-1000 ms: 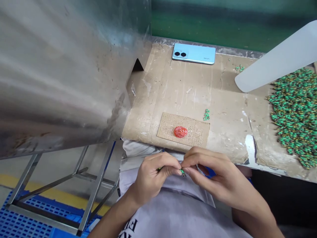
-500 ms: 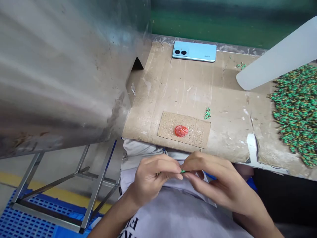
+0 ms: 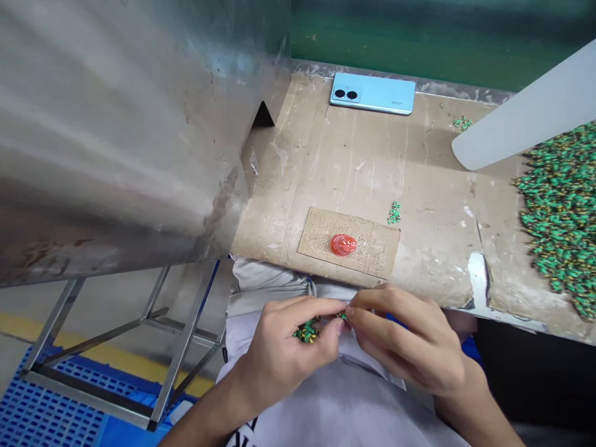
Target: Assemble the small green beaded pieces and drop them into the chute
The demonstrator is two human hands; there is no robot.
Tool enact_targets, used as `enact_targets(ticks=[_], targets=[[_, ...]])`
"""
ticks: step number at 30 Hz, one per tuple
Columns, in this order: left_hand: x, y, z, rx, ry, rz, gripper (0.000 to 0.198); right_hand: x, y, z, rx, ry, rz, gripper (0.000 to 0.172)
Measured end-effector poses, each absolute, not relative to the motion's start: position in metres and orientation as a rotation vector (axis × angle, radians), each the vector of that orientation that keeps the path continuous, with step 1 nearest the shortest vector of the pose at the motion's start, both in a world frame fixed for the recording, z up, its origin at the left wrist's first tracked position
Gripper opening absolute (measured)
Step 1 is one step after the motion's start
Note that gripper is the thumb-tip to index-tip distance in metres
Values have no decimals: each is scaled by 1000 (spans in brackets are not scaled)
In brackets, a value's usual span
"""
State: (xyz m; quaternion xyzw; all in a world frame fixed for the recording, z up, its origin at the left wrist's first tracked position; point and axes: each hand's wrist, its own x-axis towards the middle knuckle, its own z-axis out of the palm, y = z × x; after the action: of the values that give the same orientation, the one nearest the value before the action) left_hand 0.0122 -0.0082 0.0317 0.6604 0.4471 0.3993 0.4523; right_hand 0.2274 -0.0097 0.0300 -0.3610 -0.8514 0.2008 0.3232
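My left hand (image 3: 286, 351) is curled around several small green-and-gold pieces (image 3: 306, 332), which show in the gap between thumb and fingers. One small green piece (image 3: 342, 316) sits at its fingertips. The closed fingertips of my right hand (image 3: 414, 341) meet the left ones at this piece; its exact kind is too small to tell. Just beyond both hands, a glossy red lump (image 3: 343, 244) rests on a rectangle of cardboard (image 3: 379, 254). Near that rectangle's far right corner lies a little cluster of green pieces (image 3: 394, 213).
A large heap of green-and-gold pieces (image 3: 563, 217) covers the table's right side. Above it slants a whitish tube (image 3: 521, 115). A light-blue phone (image 3: 379, 94) lies at the back. Sheet metal (image 3: 139, 136) stands on the left, over a metal-framed stool (image 3: 186, 335).
My left hand has loosened, so the pieces inside it now show. My right fingertips have shifted around the small green piece. The view has moved slightly.
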Motion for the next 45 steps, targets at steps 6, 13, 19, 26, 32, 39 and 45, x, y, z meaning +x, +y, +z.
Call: enact_targets(ticks=[6, 13, 19, 26, 32, 39, 45], targets=[[17, -7, 31, 1699, 1138, 1086, 17, 227, -12, 27, -963, -2205, 598, 27], [16, -8, 32, 1759, 1133, 1097, 18, 215, -13, 34, -1020, -2021, 799, 24], [17, -10, 32, 1738, 1188, 1089, 19, 208, -15, 38, -1087, -1960, 858, 21], [18, -10, 28, 1713, 1220, 1109, 18, 200, -21, 39, -1198, -1811, 943, 16], [20, -10, 27, 1722, 1217, 1154, 19, 191, -25, 38, -1220, -1746, 933, 16], [19, -8, 32, 1416, 1205, 1107, 13, 199, -26, 33, -1212, -1694, 1014, 20], [19, -9, 35, 1452, 1166, 1096, 18, 207, -25, 34, -1150, -1652, 1124, 21]])
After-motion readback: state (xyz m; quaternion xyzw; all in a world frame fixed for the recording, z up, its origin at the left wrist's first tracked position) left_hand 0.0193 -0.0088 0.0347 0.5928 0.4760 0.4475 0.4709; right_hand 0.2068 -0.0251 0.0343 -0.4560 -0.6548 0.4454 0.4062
